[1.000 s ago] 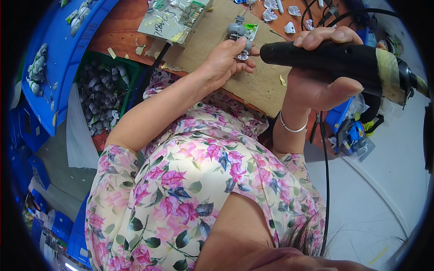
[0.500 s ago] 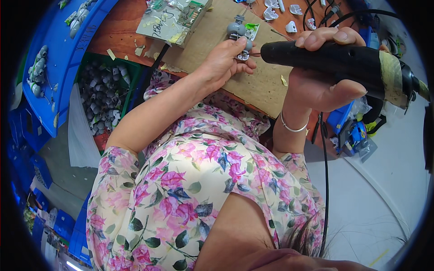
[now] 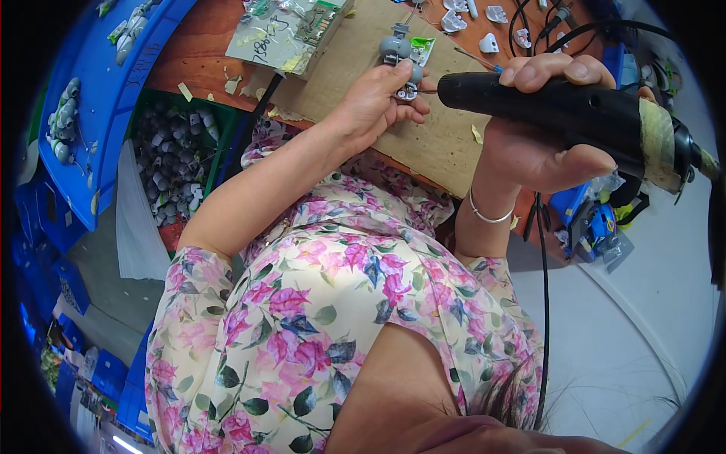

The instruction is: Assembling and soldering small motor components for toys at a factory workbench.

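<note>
My left hand (image 3: 378, 98) is closed on a small grey plastic assembly (image 3: 396, 47) with a rounded grey body and a white-edged part. A bright green piece (image 3: 422, 50) shows beside it. In my right hand (image 3: 529, 144) lies a black electric screwdriver (image 3: 544, 102), its fingers wrapped over the barrel and yellowed tape round its rear. The driver's thin bit (image 3: 429, 91) points left and reaches the lower end of the assembly. Where exactly the tip meets the part is hidden by my left fingers.
Brown cardboard (image 3: 446, 144) covers the bench under my hands. A taped box with a circuit board (image 3: 291, 38) stands at the back left. White plastic shells (image 3: 454, 20) lie at the back right. A green crate (image 3: 227, 113) of grey parts and a blue tray (image 3: 98, 151) are on the left.
The screwdriver and my right hand have shifted very slightly to the right. My left hand and the assembly stay almost in place.
</note>
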Available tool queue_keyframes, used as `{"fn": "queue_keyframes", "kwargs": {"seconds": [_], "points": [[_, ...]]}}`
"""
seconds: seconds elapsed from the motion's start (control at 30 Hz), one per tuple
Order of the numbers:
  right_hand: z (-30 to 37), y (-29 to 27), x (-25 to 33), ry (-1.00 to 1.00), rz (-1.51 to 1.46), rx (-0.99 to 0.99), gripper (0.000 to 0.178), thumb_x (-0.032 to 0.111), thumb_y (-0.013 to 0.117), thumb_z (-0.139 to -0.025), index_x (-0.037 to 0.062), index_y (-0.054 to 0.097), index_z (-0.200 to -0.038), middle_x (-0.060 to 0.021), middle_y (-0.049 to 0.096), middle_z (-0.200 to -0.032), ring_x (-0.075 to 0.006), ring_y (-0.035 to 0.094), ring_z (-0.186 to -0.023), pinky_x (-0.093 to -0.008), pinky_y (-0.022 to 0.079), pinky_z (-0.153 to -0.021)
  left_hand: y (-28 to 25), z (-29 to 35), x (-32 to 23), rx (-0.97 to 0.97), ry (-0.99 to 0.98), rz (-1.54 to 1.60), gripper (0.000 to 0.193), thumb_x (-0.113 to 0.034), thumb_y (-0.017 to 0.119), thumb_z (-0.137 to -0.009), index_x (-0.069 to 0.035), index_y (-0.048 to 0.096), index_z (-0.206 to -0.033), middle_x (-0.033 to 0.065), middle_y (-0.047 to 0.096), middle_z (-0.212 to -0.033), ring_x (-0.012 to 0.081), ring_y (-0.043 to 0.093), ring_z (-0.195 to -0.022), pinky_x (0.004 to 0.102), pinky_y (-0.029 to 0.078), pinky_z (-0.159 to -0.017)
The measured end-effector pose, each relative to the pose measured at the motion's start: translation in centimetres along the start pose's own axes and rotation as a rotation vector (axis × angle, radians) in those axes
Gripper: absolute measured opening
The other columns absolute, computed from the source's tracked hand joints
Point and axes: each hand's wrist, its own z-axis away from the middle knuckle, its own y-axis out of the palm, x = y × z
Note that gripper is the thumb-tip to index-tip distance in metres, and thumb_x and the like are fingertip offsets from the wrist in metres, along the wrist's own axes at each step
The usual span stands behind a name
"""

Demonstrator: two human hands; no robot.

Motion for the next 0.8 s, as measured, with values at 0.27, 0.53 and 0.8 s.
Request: {"fn": "queue_keyframes", "kwargs": {"seconds": [0.27,0.53,0.8], "points": [[-0.1,0.2,0.3,0.029,-0.013,0.005,0.083,0.076,0.053,-0.088,-0.0013,0.049,-0.117,-0.0143,0.057,-0.090,-0.0235,0.059,-0.080,-0.0385,0.051,-0.071,0.1,0.0,0.0,-0.013,-0.003,0.008,0.041,-0.034,0.043,-0.109,0.004,0.051,-0.123,0.0176,0.064,-0.117,0.0185,0.065,-0.081,0.0338,0.059,-0.075],[0.5,2.6,0.4,-0.093,-0.101,-0.128,0.092,0.073,0.070,-0.077,-0.0041,0.042,-0.118,-0.0160,0.058,-0.091,-0.0269,0.065,-0.076,-0.0385,0.057,-0.067,-0.2,0.0,0.2,0.030,0.010,-0.004,0.042,-0.035,0.044,-0.108,0.003,0.051,-0.122,0.0174,0.063,-0.115,0.0188,0.066,-0.082,0.0338,0.058,-0.074],[0.4,0.5,1.4,-0.054,-0.060,0.116,0.080,0.070,0.057,-0.089,0.0009,0.047,-0.128,-0.0098,0.056,-0.116,-0.0285,0.061,-0.085,-0.0450,0.051,-0.070,0.0,0.2,0.5,0.013,0.057,-0.024,0.041,-0.036,0.043,-0.109,0.003,0.051,-0.120,0.0170,0.065,-0.113,0.0185,0.066,-0.082,0.0336,0.058,-0.074]]}}
